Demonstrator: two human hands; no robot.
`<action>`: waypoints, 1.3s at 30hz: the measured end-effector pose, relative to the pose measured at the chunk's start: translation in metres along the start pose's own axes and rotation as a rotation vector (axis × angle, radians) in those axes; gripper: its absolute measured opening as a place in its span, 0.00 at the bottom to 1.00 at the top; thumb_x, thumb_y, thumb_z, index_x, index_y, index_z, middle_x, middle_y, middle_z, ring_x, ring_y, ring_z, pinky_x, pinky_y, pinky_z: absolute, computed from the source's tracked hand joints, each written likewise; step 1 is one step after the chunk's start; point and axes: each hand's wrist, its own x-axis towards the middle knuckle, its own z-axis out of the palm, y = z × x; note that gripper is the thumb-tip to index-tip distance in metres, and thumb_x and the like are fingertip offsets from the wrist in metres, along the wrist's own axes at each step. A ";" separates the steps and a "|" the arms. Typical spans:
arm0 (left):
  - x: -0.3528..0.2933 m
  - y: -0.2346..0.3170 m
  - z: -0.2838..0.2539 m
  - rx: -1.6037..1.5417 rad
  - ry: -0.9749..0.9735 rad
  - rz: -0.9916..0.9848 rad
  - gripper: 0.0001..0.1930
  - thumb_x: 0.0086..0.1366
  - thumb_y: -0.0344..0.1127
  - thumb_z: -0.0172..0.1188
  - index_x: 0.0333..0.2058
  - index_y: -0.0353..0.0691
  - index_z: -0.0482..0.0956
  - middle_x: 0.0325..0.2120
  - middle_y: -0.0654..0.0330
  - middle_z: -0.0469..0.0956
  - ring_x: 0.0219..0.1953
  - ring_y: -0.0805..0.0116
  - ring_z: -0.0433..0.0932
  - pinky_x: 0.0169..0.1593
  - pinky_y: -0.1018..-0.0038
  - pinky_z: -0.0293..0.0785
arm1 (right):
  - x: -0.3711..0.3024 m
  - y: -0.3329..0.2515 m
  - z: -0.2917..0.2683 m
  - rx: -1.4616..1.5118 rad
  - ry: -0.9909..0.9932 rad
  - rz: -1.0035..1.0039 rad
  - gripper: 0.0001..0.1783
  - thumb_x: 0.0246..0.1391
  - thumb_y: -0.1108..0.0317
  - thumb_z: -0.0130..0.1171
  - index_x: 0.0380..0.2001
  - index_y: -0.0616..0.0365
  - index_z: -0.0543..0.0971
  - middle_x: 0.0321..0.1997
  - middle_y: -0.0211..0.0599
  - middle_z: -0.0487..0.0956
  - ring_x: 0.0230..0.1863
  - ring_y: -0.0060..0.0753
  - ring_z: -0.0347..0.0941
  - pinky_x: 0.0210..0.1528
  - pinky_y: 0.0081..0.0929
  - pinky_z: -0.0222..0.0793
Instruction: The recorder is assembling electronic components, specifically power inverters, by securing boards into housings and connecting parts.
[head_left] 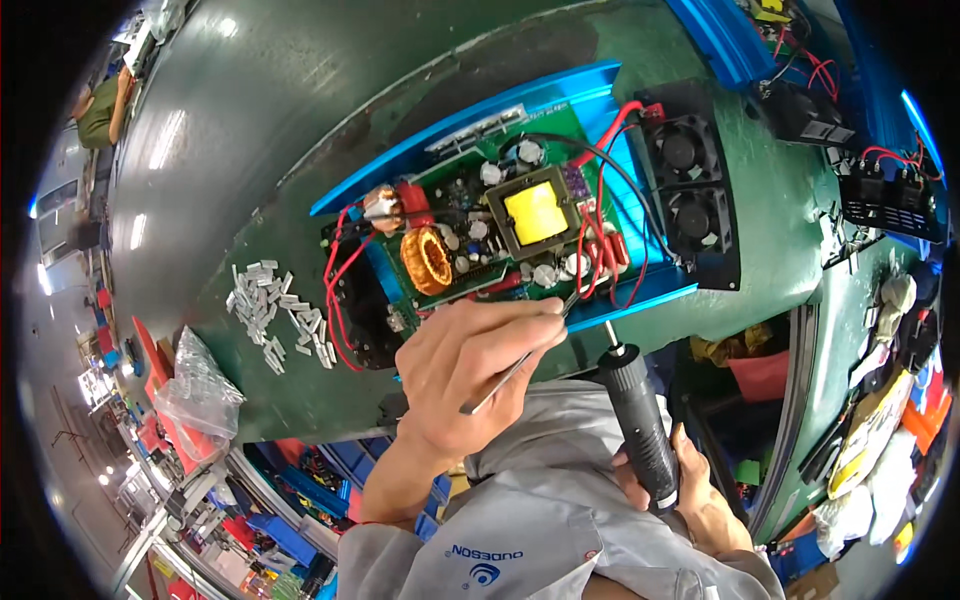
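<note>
A green circuit board point(560, 125) lies in an open blue metal case point(480, 97), with a yellow-wrapped transformer point(535, 213) and a copper-wound ring coil point(427, 261) on it. My left hand point(465, 365) is at the case's near edge, closed on slim metal tweezers point(495, 384) whose tip end reaches the near wall. My right hand point(700, 490) grips a black electric screwdriver point(640, 425) by its rear end. The screwdriver's bit points up at the case's near wall; whether it touches is unclear. Red wires point(607, 200) run beside the transformer.
A black panel with two fans point(690, 185) adjoins the case's right end. Small silver metal pieces point(262, 300) are scattered on the green table point(290, 230) at left, near a clear plastic bag point(200, 390). Another blue case point(715, 40) and loose fans stand at far right.
</note>
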 end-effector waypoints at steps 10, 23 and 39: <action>-0.003 -0.006 0.001 -0.004 0.019 0.045 0.18 0.52 0.21 0.71 0.41 0.41 0.79 0.35 0.59 0.85 0.30 0.64 0.82 0.32 0.73 0.75 | 0.009 0.020 0.004 0.283 -0.090 -0.123 0.51 0.59 0.25 0.42 0.51 0.72 0.75 0.18 0.42 0.75 0.18 0.35 0.69 0.24 0.30 0.62; 0.017 0.013 -0.022 -0.413 -0.046 0.094 0.14 0.75 0.39 0.53 0.47 0.33 0.79 0.36 0.48 0.82 0.35 0.60 0.82 0.41 0.65 0.81 | -0.005 0.000 0.026 -0.330 0.315 -0.104 0.28 0.53 0.58 0.64 0.52 0.65 0.74 0.29 0.34 0.78 0.30 0.22 0.73 0.35 0.22 0.69; 0.020 0.025 -0.005 0.594 -0.400 0.139 0.17 0.58 0.31 0.65 0.47 0.36 0.81 0.34 0.64 0.74 0.32 0.69 0.74 0.29 0.75 0.72 | 0.001 0.004 0.012 -0.532 0.270 -0.299 0.50 0.61 0.24 0.32 0.53 0.67 0.71 0.31 0.37 0.78 0.30 0.23 0.72 0.34 0.22 0.67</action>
